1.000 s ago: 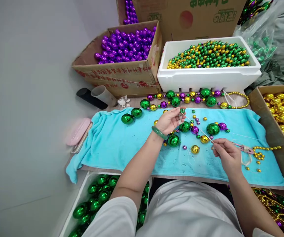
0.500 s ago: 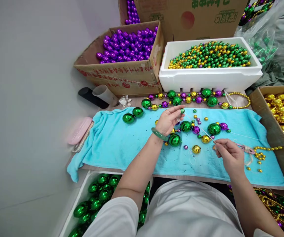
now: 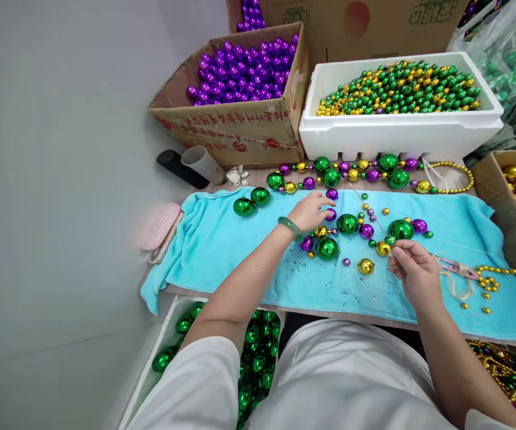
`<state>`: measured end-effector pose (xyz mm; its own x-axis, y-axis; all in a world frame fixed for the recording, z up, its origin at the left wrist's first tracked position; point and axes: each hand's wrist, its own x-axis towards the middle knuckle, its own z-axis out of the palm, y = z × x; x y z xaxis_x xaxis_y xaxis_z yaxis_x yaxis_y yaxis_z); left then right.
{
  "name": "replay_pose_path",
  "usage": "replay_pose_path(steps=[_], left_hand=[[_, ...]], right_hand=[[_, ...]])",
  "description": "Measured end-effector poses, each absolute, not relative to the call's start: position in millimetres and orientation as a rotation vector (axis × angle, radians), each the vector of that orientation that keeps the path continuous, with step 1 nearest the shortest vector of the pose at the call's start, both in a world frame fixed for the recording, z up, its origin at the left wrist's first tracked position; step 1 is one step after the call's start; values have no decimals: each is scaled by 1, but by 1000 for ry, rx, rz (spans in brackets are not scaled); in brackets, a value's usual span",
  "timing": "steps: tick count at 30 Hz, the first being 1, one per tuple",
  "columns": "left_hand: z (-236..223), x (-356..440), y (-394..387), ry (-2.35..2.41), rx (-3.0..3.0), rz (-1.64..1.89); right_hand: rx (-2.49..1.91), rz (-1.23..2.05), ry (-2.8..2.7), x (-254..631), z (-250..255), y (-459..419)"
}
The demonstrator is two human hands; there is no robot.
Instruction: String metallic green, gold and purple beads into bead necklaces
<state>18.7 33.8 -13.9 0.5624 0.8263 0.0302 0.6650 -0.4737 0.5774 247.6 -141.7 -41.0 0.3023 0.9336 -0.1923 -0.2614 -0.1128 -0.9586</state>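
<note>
A long thin needle (image 3: 377,221) slants up and left from my right hand (image 3: 415,272), whose thumb and fingers pinch its lower end. A small green bead (image 3: 390,240) sits low on the needle, close to those fingertips. My left hand (image 3: 310,212), with a green bangle (image 3: 289,227) at the wrist, reaches over the blue towel (image 3: 249,257), fingers apart. Its fingertips are beside a purple ball (image 3: 331,214); contact is unclear. A larger green ball (image 3: 347,224) and a gold ball (image 3: 366,266) lie between the hands, among strung beads.
A finished-looking bead strand (image 3: 353,174) lies behind the towel. Beyond stand a carton of purple balls (image 3: 231,116) and a white foam box (image 3: 401,134) of small beads. Pink-handled scissors (image 3: 459,269) lie right, beside a carton of gold balls (image 3: 493,185). Two green balls (image 3: 252,202) rest left.
My left hand has let go of the small green bead, which is now down the needle by my right hand. The left fingers have spread and lowered toward a purple ball. The view has shifted slightly.
</note>
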Motion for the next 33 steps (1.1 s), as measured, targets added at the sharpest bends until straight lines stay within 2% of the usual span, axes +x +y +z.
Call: replay_pose_path(steps=[2, 4, 7, 10, 13, 17, 23, 33], left_hand=[[-28, 27, 31, 1225, 2354, 224], [-36, 33, 30, 1258, 2328, 199], [-38, 35, 30, 1260, 2046, 520], [-30, 34, 25, 1124, 1346, 909], [-18, 35, 14, 926, 710, 1063], [-5, 40, 4, 873, 330, 1151], [4, 43, 2, 846, 158, 1176], [2, 46, -5, 838, 220, 1268]], right_hand=[[-1283, 1169, -727, 248, -41, -143], [-1296, 1146, -745, 249, -41, -144], [-1333, 1103, -789, 249, -39, -146], [-1366, 1089, -837, 247, -38, -147], [-1382, 1113, -847, 242, -38, -148], [-1407, 1144, -873, 236, -42, -149], [-1402, 1169, -884, 232, -45, -151], [-1416, 1135, -914, 230, -40, -151]])
